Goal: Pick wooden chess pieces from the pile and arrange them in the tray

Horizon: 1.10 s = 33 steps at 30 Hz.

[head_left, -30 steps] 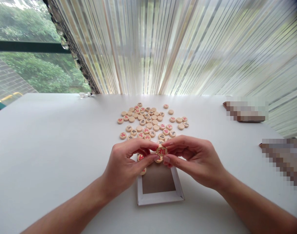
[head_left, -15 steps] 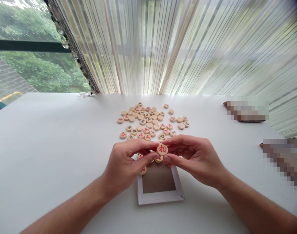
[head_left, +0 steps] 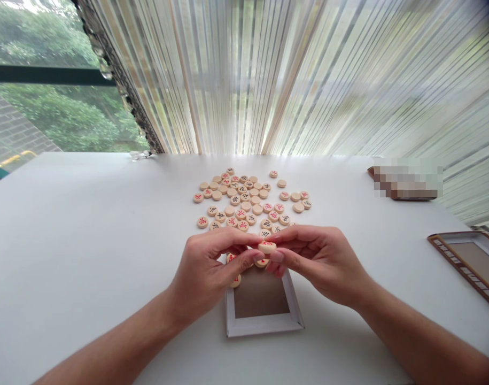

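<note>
Between both hands is a round wooden Chinese chess piece [head_left: 267, 247] with a red character, its edge turned toward me. My left hand [head_left: 216, 262] pinches its left side with thumb and fingers. On its right side, my right hand [head_left: 314, 259] grips it the same way. Below them lies a shallow white-rimmed box [head_left: 264, 326] with a brown bottom. A few red-lettered pieces [head_left: 262, 262] are at its far end, partly hidden by my hands. Beyond, many loose chess pieces [head_left: 244, 198] are scattered, some face up in red or black, others showing blank wood.
The white table [head_left: 108, 230] reaches back to a striped string curtain [head_left: 228, 80] and a window. At the right edge lies a brown-edged box or lid [head_left: 468, 262]. Another brown object [head_left: 414, 194], partly pixelated, is farther back on the right.
The chess piece between my fingers has tipped from showing its red face to showing mostly its side edge. Both hands stay in nearly the same place.
</note>
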Tool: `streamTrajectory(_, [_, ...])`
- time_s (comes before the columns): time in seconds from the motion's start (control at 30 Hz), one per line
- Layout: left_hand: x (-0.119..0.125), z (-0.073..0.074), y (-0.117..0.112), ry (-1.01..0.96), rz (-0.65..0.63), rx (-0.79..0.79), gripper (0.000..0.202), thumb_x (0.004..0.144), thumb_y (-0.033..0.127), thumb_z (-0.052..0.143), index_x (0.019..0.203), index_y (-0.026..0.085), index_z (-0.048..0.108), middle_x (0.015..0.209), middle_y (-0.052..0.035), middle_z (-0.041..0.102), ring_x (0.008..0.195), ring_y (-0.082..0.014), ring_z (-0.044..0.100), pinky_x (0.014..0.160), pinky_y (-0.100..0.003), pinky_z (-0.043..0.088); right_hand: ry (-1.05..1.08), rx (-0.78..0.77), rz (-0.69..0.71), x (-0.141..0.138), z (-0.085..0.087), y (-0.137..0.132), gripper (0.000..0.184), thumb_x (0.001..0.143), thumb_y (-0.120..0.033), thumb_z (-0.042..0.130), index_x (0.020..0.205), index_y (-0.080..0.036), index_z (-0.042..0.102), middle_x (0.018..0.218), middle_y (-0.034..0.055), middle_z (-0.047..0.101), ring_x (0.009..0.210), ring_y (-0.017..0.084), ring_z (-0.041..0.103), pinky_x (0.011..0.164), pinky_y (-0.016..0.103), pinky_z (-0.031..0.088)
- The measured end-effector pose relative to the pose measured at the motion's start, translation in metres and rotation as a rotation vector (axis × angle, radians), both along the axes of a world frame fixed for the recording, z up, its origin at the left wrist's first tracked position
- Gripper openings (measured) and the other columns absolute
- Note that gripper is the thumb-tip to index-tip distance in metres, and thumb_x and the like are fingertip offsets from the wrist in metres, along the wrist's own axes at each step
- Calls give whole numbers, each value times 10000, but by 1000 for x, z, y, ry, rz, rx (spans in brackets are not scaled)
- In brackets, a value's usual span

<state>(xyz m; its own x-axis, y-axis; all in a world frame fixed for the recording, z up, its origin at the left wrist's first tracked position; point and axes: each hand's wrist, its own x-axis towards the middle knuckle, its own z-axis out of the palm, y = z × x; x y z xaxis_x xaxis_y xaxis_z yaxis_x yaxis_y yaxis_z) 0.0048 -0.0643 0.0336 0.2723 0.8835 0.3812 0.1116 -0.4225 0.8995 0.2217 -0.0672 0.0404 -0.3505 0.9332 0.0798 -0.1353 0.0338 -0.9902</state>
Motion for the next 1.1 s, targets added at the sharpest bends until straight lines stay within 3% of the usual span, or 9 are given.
streamTrajectory(0.17, [1,1,0,16,5,25,82,919,216,806,986,187,843,829,-26,814,729,-131,738,670,-199,598,-38,-23,7,0,2,0,174,915,-329,831,918,-155,822,740,51,810,655,147,785,628,200,678])
streamTrajectory(0.33, [2,-2,-2,-22,-18,-39,190,888,192,831,1077,171,826,910,-48,835,788,-167,786,752,-249,646,-49,-90,21,0,4,1,215,873,-362,870,849,-155,814,724,42,806,651,152,787,623,199,679])
streamTrajectory(0.53, [3,-1,-3,-1,-67,-26,264,854,167,858,1115,189,819,899,-33,827,777,-152,764,723,-232,628,12,-230,78,0,5,0,278,896,-418,842,824,-151,810,670,42,795,603,137,779,592,181,665])
streamTrajectory(0.7, [2,0,-4,11,-74,-6,222,865,157,842,1085,162,811,845,-23,813,725,-126,740,677,-200,606,28,-326,106,-2,9,-2,281,778,-359,945,824,-126,795,721,51,795,582,141,764,558,189,653])
streamTrajectory(1.1, [3,-1,-7,148,-88,242,243,891,64,775,1120,144,781,908,-22,819,760,-99,737,735,-159,588,-98,-358,131,-2,10,-7,393,740,-405,956,754,-146,661,632,12,722,483,125,675,443,191,560])
